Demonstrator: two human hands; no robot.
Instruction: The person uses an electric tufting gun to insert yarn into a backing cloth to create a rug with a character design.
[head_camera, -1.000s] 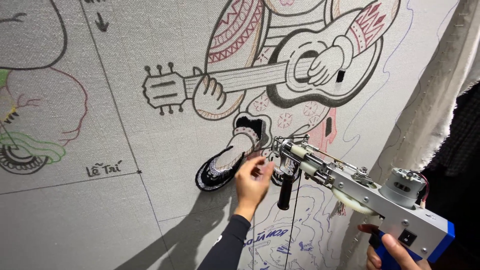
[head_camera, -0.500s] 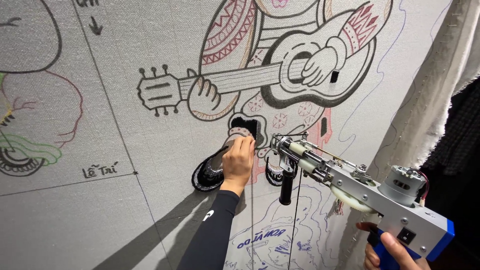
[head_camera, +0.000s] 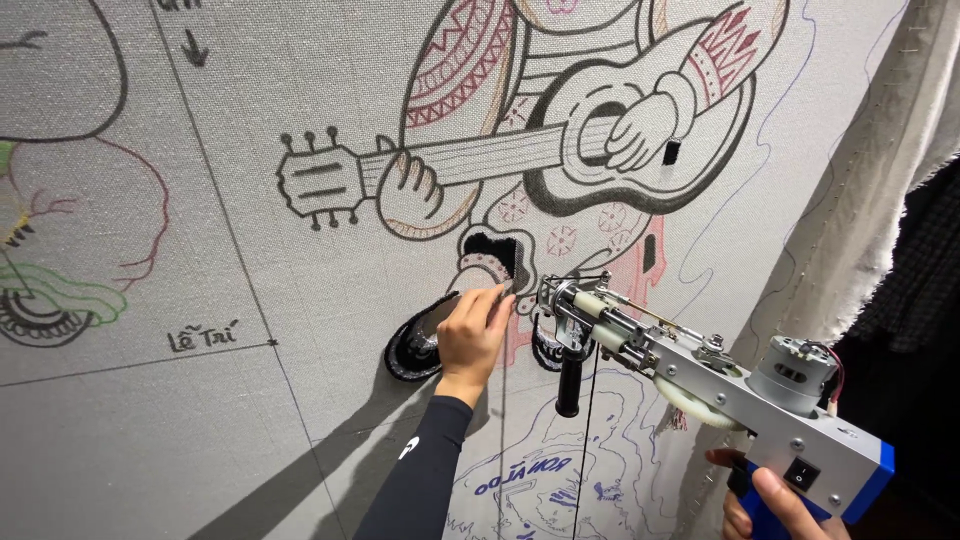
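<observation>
Grey woven cloth (head_camera: 250, 420) stretched upright fills the view, drawn over with a cartoon figure playing a guitar (head_camera: 560, 150). The landmark is the black tufted patch (head_camera: 492, 250) just under the guitar's body.

The left hand (head_camera: 472, 335) sits directly below that patch, its fingers (head_camera: 490, 300) gathered loosely together and pointing up, the tips touching the cloth at the patch's lower edge. It clamps nothing that can be seen; the grip is nearly together, flat against the fabric. A black sleeve (head_camera: 420, 480) runs down from the wrist. Just left of the hand and lower than the patch lies a second black tufted shape, the shoe (head_camera: 412, 348).

To the right of the patch, and a little lower, is the needle end of the tufting gun (head_camera: 700, 375), a silver metal body slanting down to the right and ending in a blue base. Its tip stands just beside the left hand's fingertips, near the cloth; whether it touches the cloth cannot be told. A black front handle (head_camera: 569, 378) hangs from the gun, free of any hand.

The right hand (head_camera: 770, 505), far below and right of the patch, has its grip wrapped shut around the gun's blue rear handle, partly cut by the frame's edge.

A pale folded fabric edge (head_camera: 860, 230) hangs at the far right.
</observation>
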